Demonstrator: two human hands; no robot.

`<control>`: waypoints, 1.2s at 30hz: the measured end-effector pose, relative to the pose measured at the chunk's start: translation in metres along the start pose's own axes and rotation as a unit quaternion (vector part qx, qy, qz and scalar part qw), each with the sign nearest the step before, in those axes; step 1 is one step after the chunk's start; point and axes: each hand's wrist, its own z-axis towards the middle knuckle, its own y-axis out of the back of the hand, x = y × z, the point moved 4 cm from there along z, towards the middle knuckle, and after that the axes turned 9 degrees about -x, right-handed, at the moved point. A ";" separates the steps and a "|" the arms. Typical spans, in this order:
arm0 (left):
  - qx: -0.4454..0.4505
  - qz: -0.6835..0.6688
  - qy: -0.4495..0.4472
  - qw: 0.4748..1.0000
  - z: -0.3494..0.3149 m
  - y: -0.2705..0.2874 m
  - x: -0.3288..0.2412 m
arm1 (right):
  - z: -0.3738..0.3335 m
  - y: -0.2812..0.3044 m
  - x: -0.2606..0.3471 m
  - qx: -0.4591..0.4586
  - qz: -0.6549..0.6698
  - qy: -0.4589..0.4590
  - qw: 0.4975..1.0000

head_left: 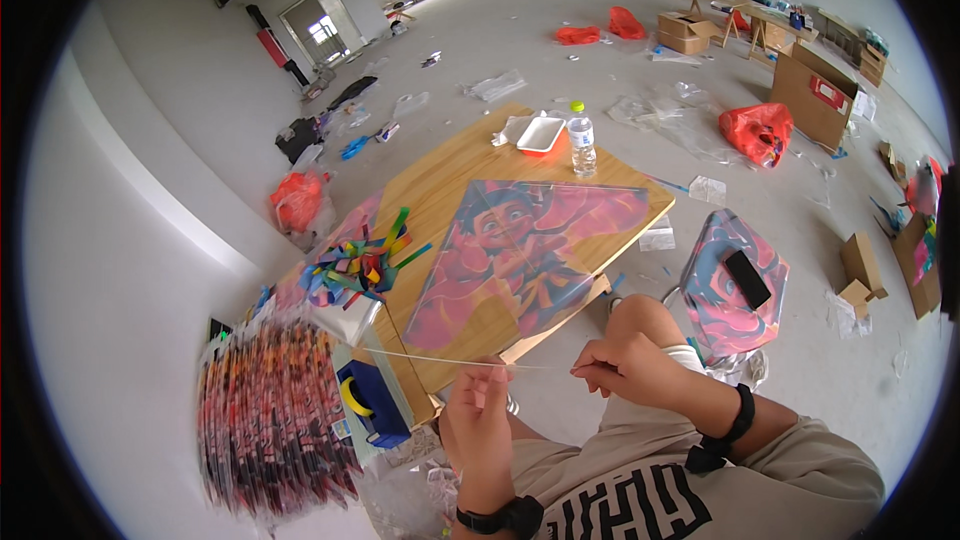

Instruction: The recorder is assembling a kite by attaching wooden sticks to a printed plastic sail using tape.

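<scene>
A thin white rod (pixel 420 355) runs from near the table's left corner to my left hand (pixel 480 420), whose fingers are closed around it. Beyond those fingers a faint thin end stretches toward my right hand (pixel 628 368). That hand is closed in a pinch; what its fingertips hold is too small to make out. Just ahead, a pink and purple printed kite sail (pixel 520 260) lies flat on the wooden table (pixel 420 190). A blue tape dispenser (pixel 372 405) with a yellow roll stands at the near left corner.
Colourful strips (pixel 365 265) lie heaped on the table's left. A water bottle (pixel 583 140) and a white tray (pixel 541 135) stand at its far end. Stacked printed sheets in plastic (pixel 275 410) hang at left. At right, a black phone (pixel 747 280) rests on a printed stool (pixel 715 310).
</scene>
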 end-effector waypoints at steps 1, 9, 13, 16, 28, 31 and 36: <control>-0.001 0.018 -0.013 1.000 0.001 0.004 -0.001 | -0.001 0.001 -0.002 0.004 0.000 0.001 1.000; 0.001 0.025 -0.055 0.998 0.001 0.014 -0.012 | -0.005 -0.010 0.000 0.082 0.128 -0.079 0.985; -0.001 0.045 -0.118 0.992 0.003 0.020 -0.024 | -0.007 -0.017 0.009 0.147 0.211 -0.145 0.955; -0.017 0.063 -0.154 0.986 0.001 0.019 -0.039 | -0.010 -0.024 0.011 0.168 0.257 -0.164 0.937; -0.174 0.066 -0.263 0.947 0.005 0.041 -0.075 | -0.004 -0.020 0.050 0.010 0.141 -0.039 0.989; -0.049 0.025 -0.216 0.975 0.008 0.038 -0.064 | -0.005 -0.021 0.049 0.020 0.137 -0.033 0.990; 0.061 -0.014 -0.128 0.990 -0.006 0.020 -0.042 | -0.004 -0.027 0.048 0.032 0.132 -0.032 0.990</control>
